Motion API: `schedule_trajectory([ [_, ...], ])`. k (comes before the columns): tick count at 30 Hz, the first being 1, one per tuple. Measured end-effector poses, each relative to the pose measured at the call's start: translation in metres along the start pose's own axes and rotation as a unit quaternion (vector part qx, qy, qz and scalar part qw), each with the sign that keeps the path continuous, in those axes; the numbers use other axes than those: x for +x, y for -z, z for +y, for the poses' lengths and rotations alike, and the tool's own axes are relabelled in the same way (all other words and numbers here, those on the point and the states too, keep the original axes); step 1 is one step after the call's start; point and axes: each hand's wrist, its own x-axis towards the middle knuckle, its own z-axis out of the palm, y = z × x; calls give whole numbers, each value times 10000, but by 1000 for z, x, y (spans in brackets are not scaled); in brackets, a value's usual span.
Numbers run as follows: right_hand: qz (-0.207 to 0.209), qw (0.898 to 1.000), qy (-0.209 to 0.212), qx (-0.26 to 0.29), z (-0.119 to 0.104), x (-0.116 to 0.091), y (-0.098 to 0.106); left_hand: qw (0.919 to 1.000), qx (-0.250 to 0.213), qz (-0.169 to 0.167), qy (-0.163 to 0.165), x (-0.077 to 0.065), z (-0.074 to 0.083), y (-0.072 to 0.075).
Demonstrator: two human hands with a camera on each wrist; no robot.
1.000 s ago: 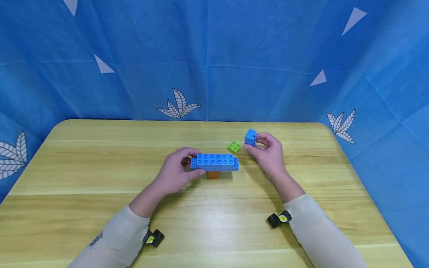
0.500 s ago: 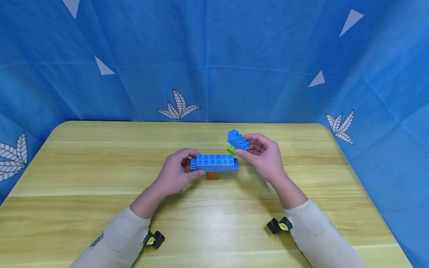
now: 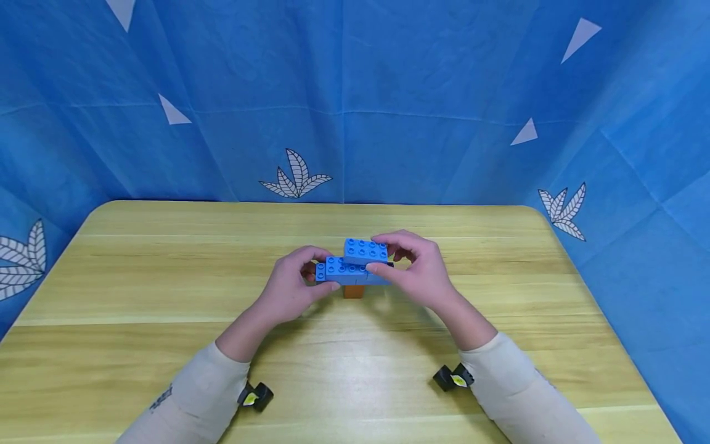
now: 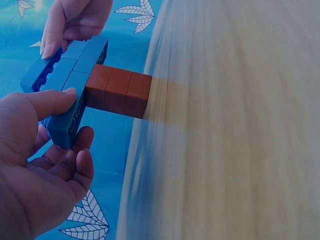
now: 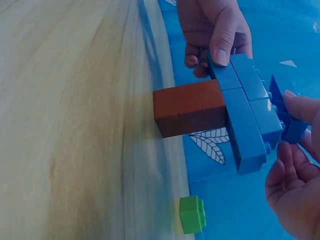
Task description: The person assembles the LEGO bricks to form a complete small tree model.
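A stack of building bricks stands mid-table: a brown column (image 5: 187, 107) of several bricks, topped by two layers of blue bricks (image 3: 338, 274) wider than the column. My left hand (image 3: 294, 283) grips the left end of the blue layers, thumb in front and fingers behind. In my right hand (image 3: 413, 265) is a loose blue brick (image 3: 363, 250) with two rows of studs, pinched at its right end. It sits just over the top layer's studs, slightly tilted, a gap showing in the right wrist view. A small green brick (image 5: 191, 215) lies on the table, hidden in the head view.
The light wooden table (image 3: 166, 265) reaches back to a blue cloth (image 3: 444, 80) with white leaf and triangle prints. Each sleeved forearm wears a black strap device, such as the left strap device (image 3: 255, 396).
My right hand has brought its blue brick leftward and turned it studs up over the blue layers. The green brick has gone out of sight in the head view. My left hand stays put.
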Motion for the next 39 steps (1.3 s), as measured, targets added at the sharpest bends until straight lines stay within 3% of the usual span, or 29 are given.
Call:
schedule_trajectory([
  [5, -162, 9996, 99, -189, -2, 0, -4, 10000, 50, 15, -25, 0, -1, 0],
  [14, -396, 9971, 567, -332, 16, -1, -7, 9999, 103, 6, -62, 1, -1, 0],
  [23, -295, 9946, 927, -351, 14, -3, -12, 9937, -652, 46, -906, 7, 9, -8],
  [26, -317, 9942, 995, -264, 7, -3, -12, 9935, -663, 128, -911, 7, 12, -10],
  [33, -335, 9955, 880, -99, 12, -7, -7, 9942, -611, 214, -862, 7, 12, -12],
  [39, -70, 9959, 887, 137, -13, -6, -8, 9943, -601, 271, -837, 8, 12, -12],
])
